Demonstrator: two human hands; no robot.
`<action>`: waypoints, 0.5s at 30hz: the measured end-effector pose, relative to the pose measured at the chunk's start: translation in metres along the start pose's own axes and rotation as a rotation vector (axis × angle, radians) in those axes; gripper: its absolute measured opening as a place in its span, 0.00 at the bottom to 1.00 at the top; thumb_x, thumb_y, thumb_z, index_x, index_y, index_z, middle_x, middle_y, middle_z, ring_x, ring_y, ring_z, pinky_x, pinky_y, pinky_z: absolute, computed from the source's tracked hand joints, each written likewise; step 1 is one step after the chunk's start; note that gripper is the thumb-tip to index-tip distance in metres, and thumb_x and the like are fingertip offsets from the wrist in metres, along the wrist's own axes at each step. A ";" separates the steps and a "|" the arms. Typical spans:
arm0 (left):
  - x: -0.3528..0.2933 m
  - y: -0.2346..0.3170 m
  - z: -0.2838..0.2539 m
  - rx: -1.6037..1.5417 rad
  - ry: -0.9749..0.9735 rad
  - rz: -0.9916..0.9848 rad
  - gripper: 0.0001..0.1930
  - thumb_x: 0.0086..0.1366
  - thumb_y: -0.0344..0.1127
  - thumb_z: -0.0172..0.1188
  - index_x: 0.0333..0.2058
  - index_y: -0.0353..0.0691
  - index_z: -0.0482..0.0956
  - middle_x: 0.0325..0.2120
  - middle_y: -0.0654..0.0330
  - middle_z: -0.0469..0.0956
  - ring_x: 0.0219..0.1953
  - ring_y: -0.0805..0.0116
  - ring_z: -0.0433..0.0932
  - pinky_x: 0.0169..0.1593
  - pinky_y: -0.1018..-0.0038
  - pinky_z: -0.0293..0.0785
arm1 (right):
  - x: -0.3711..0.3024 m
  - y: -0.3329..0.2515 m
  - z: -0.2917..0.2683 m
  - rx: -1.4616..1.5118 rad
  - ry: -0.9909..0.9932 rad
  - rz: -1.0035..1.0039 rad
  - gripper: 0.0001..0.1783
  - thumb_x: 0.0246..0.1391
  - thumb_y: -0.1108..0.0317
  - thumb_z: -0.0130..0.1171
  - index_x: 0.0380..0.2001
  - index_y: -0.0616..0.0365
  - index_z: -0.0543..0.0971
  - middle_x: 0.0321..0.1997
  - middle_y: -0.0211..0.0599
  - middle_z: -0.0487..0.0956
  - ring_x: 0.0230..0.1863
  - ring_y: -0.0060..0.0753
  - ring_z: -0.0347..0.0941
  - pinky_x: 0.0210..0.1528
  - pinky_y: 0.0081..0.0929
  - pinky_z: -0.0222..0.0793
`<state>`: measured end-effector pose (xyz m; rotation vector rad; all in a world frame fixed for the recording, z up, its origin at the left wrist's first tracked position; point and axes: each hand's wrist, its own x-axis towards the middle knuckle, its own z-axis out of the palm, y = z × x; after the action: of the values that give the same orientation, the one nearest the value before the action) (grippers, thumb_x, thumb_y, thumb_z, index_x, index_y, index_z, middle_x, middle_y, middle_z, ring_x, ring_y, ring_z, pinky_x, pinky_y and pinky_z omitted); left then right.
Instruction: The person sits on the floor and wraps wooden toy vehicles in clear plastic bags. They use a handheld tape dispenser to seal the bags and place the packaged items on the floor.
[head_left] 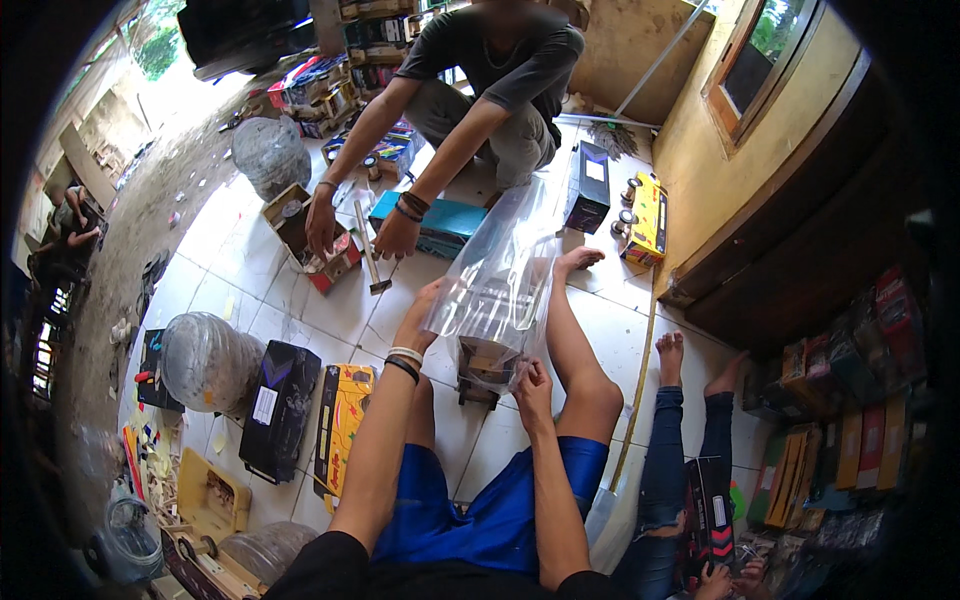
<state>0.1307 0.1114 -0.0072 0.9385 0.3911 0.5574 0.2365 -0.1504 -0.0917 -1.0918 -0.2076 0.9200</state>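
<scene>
A clear plastic bag or sheet (500, 275) stretches away from me between my knees. Its near end lies over a wooden-fronted toy truck (490, 358) that stands on the tiles with its small wheels showing. At the left edge of the plastic is my left hand (418, 318), its fingers closed on the film. My right hand (534, 388) pinches the near right corner of the plastic, close beside the truck. How far the plastic goes round the truck I cannot tell.
Opposite, a co-worker crouches with hands (396, 234) over a hammer (370, 250) and a red-sided box (335, 262). Black (280, 410) and yellow (343, 425) toy trucks lie left, near a yellow tub (212, 492). Another person's jeans-clad legs (660, 470) stretch along my right.
</scene>
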 end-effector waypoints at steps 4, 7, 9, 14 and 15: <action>0.012 -0.018 0.005 0.024 0.152 0.027 0.18 0.76 0.46 0.60 0.52 0.37 0.79 0.36 0.65 0.81 0.34 0.77 0.80 0.39 0.78 0.80 | -0.001 0.000 -0.001 0.010 -0.004 0.007 0.10 0.72 0.70 0.57 0.53 0.54 0.76 0.45 0.24 0.82 0.41 0.18 0.78 0.41 0.20 0.77; 0.021 -0.031 -0.001 0.059 0.158 0.038 0.12 0.73 0.42 0.64 0.44 0.39 0.79 0.33 0.68 0.80 0.32 0.79 0.77 0.36 0.80 0.76 | -0.001 0.000 -0.001 0.035 -0.020 0.001 0.10 0.72 0.71 0.56 0.54 0.55 0.76 0.45 0.26 0.83 0.43 0.19 0.79 0.43 0.22 0.79; 0.021 -0.043 -0.011 0.261 0.217 0.128 0.10 0.70 0.38 0.66 0.41 0.38 0.80 0.32 0.68 0.80 0.32 0.79 0.77 0.36 0.79 0.75 | -0.001 0.001 0.000 0.044 0.036 0.069 0.10 0.72 0.71 0.55 0.54 0.56 0.76 0.46 0.28 0.83 0.44 0.21 0.81 0.44 0.23 0.80; -0.007 -0.099 -0.030 0.714 0.528 0.243 0.08 0.63 0.32 0.69 0.35 0.37 0.79 0.28 0.61 0.81 0.32 0.76 0.76 0.37 0.75 0.74 | 0.001 0.008 -0.004 0.014 0.122 0.054 0.08 0.69 0.66 0.62 0.47 0.56 0.80 0.37 0.26 0.81 0.32 0.18 0.74 0.34 0.20 0.73; -0.018 -0.110 -0.034 0.778 0.515 0.337 0.10 0.64 0.34 0.68 0.34 0.36 0.76 0.26 0.57 0.80 0.30 0.72 0.74 0.36 0.70 0.73 | 0.001 0.011 -0.006 -0.027 0.156 0.047 0.09 0.68 0.65 0.63 0.47 0.56 0.80 0.37 0.26 0.80 0.32 0.18 0.74 0.33 0.20 0.73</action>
<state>0.1285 0.0709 -0.1163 1.6265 0.9646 0.9929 0.2350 -0.1523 -0.1042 -1.1920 -0.0668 0.8713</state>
